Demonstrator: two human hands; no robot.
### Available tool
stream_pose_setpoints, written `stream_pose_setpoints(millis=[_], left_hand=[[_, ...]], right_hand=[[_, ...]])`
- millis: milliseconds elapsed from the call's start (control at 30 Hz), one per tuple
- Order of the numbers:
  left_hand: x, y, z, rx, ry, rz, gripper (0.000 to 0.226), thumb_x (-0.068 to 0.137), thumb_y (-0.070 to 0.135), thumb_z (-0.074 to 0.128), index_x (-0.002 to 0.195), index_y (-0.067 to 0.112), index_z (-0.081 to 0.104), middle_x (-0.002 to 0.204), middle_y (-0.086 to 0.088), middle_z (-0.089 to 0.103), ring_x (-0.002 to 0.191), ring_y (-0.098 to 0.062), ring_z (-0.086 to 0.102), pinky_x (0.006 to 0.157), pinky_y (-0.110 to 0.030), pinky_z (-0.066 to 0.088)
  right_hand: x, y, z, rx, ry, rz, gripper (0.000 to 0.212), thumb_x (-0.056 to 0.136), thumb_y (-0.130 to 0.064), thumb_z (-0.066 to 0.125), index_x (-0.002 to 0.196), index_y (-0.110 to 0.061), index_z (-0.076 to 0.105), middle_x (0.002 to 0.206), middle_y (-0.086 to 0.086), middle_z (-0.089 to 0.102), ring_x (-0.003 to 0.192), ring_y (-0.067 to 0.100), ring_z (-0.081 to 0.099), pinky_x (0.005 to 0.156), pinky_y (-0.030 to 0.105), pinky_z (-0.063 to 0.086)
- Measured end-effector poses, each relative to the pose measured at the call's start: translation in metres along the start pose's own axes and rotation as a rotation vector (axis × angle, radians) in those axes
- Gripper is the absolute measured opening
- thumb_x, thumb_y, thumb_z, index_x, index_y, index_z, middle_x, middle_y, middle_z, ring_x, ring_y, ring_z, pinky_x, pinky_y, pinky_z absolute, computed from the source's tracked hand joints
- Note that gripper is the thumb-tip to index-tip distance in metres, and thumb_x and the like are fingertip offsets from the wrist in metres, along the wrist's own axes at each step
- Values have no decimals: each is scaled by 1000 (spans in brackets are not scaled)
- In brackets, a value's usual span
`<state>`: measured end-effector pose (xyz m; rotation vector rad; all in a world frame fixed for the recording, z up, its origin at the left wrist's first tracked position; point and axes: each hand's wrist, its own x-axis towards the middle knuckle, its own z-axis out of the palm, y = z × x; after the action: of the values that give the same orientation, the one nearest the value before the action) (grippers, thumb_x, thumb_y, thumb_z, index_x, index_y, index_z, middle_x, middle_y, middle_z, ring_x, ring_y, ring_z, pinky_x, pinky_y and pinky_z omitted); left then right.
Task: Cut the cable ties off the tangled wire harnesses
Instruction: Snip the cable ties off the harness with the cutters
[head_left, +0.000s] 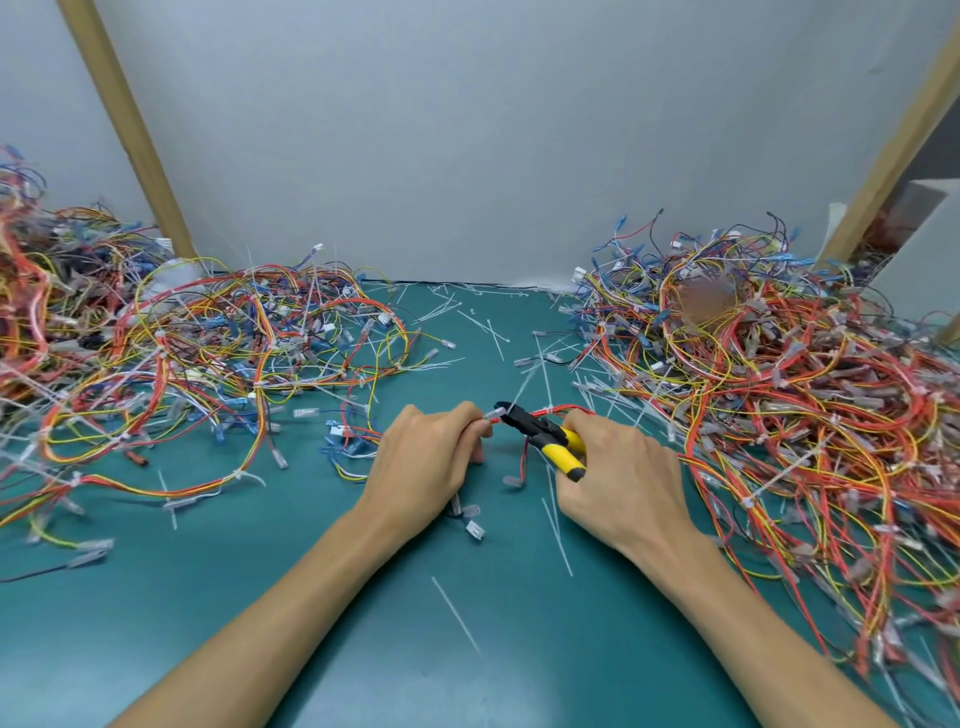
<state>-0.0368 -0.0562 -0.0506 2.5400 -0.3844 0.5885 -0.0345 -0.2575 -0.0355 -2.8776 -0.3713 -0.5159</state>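
Gripping the yellow handles of the side cutters (545, 436), the right hand (618, 478) keeps its fingers (592, 423) curled tight round the tool, with the black head pointing across at the left hand (426, 462). The left hand's fingers (465, 415) are drawn together in a pinch on one end of a red wire harness (558, 410), which spans the gap between the two hands above the middle of the bench (467, 649). The cutter tips sit at a white cable tie (521, 387) on that harness, its tail slanting up toward the far edge; whether the blades have bitten through cannot be told. A left pile (208, 332) of red, yellow and blue harnesses sprawls along the left edge, and a denser right pile (779, 374) covers the right edge. Cut ties (488, 322) lie scattered on the green surface between the piles, thickest near the far edge, and one long strip (457, 613) lies between the forearms toward the near edge.
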Motion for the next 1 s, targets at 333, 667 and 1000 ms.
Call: stream_pose_setpoints(millis=[333,667,1000], left_hand=[[-3,-1,-7,-9,13,-36,25,102,32,48,101,16,67,83,-4,72,81,-36,60,72,-36,39],[-3,-8,-1,-49,14,-20,22,100,34,48,97,21,65,71,-2,65,72,-34,55,63,-36,37],[-1,-11,1,-54,-1,4,23,100,36,48,91,20,61,64,6,53,70,-27,54,57,-33,31]], right_hand=[[0,1,8,-16,-4,10,23,74,-34,66,74,-26,44,55,-7,50,59,33,53,47,29,27],[3,1,4,37,-34,8,15,73,-33,64,76,-24,52,53,-4,51,58,30,53,49,30,39],[-1,-1,6,-14,-12,-6,22,80,-38,62,99,-33,52,88,-10,60,71,19,39,55,29,27]])
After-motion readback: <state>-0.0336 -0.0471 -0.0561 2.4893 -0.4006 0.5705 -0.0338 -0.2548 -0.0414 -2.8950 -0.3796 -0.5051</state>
